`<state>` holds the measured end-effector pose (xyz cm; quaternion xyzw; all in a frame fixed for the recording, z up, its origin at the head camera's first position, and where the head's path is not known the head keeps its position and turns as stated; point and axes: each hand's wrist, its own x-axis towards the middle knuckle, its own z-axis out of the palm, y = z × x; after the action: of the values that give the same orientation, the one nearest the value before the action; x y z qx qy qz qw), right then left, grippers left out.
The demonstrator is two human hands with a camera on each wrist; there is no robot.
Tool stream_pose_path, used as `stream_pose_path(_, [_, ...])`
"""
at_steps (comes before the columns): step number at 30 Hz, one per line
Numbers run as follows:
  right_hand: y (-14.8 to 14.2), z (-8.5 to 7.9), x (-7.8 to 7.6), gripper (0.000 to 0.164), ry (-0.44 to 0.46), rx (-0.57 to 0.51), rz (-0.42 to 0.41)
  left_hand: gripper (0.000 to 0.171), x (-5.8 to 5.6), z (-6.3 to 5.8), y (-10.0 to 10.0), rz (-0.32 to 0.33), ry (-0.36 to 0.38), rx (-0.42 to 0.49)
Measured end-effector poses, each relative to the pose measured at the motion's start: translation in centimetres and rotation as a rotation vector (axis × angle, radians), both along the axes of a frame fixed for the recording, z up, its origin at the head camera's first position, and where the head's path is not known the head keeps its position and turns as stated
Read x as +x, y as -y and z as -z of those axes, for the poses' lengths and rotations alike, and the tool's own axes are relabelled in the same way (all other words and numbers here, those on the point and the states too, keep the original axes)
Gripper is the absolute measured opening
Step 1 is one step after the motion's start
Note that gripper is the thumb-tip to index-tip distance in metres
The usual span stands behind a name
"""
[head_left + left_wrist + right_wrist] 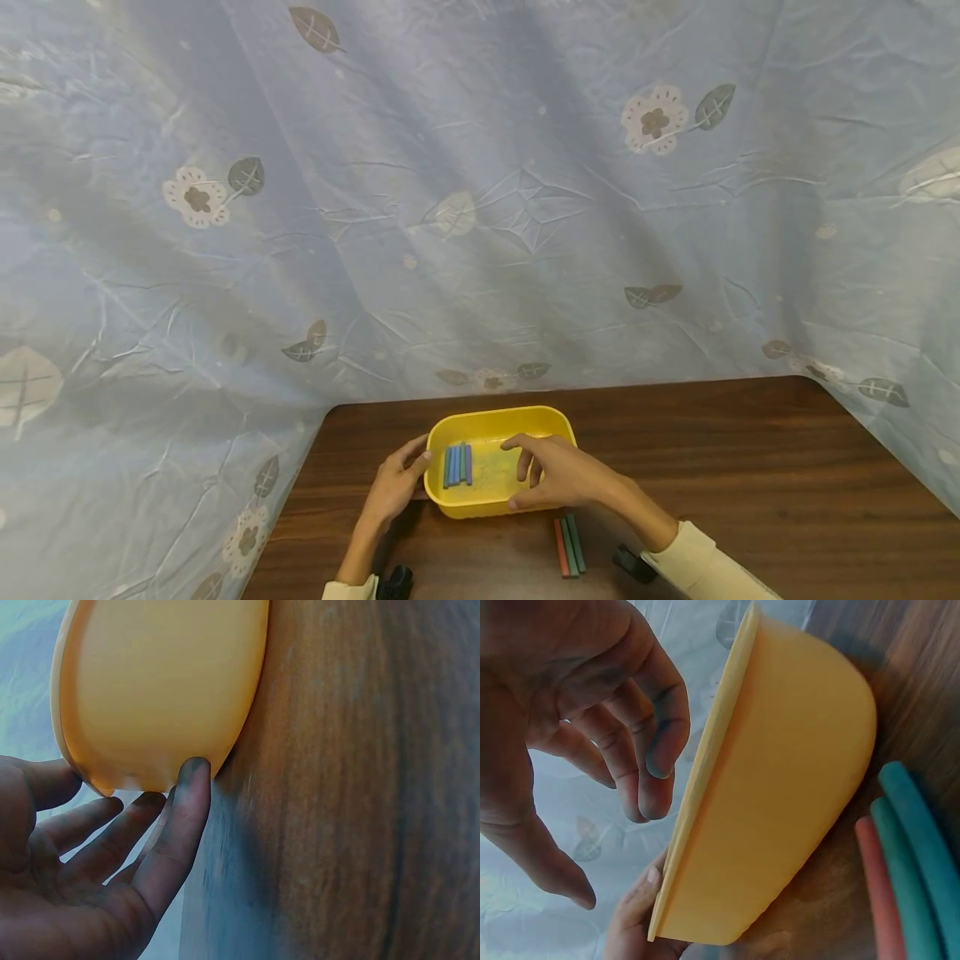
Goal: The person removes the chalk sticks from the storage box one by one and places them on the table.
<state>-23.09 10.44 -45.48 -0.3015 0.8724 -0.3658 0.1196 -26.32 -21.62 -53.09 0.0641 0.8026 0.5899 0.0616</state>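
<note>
A yellow plastic tub (491, 471) stands on the table, with several blue, green and purple chalk sticks (457, 465) side by side at the left of its floor. My left hand (396, 485) grips the tub's left end, thumb at the rim and fingers against the outer wall. Over the right part of the tub hovers my right hand (558, 471), its fingers loosely bent and apart from the thumb, with nothing between them. On the table in front of the tub lie a red chalk stick (562, 550) and two green chalk sticks (574, 543). Dark dust marks the fingertips (660, 754).
The dark wooden table (720, 467) extends to the right of the tub. Behind it hangs a pale blue curtain (480, 292) with leaf and flower prints, which also drapes down the left and right sides.
</note>
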Motion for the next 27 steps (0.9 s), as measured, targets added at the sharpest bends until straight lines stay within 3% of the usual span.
stream_pose_path(27, [6.2, 3.6, -4.8, 0.084, 0.014, 0.119, 0.072, 0.051, -0.2, 0.1, 0.0, -0.006, 0.008, 0.001])
